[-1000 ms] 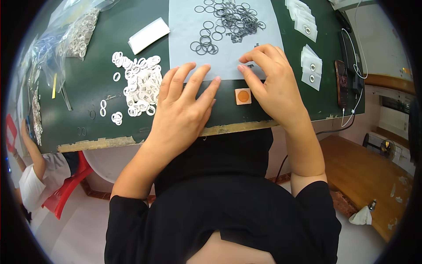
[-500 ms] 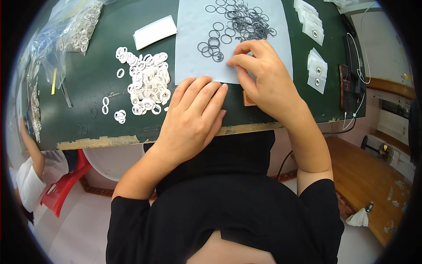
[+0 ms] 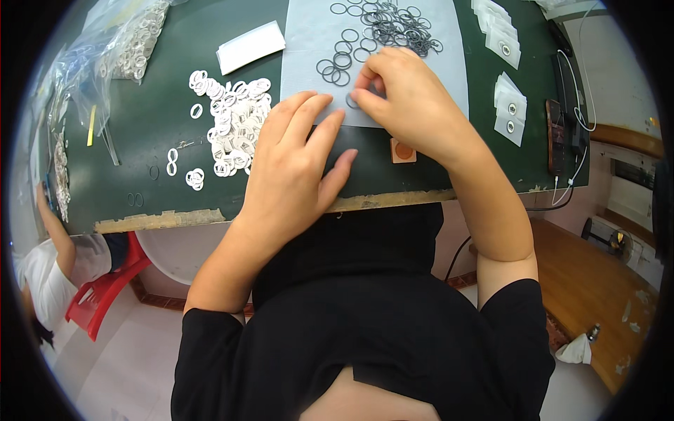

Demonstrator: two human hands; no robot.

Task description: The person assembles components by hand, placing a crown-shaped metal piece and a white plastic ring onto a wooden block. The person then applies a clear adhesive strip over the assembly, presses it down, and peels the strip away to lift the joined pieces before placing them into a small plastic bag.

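Observation:
My right hand [image 3: 400,91] is over the pale grey sheet [image 3: 309,42], thumb and index finger pinched on a thin black ring [image 3: 349,103] that partly shows at the fingertips. Just beyond it, a pile of black rings [image 3: 393,28] lies on the sheet, with several looser ones [image 3: 337,70] to its left. My left hand [image 3: 291,165] rests palm down at the sheet's near left corner, fingers spread, holding nothing visible. Beside it is a heap of white oval rings [image 3: 239,119]. A small wooden block [image 3: 404,151] with an orange round centre sits below my right wrist.
White cards [image 3: 251,48] lie at the back left, near a clear bag of rings [image 3: 140,49]. Small packets with rings [image 3: 509,109] and a phone [image 3: 555,137] with cables are at the right. Another person's arm [image 3: 56,228] reaches in at the far left.
My right hand has closed at the fingertips on a black ring and drawn it nearer, off the loose group. My left hand has shifted slightly up and left, its fingers spreading; the wooden block is more exposed.

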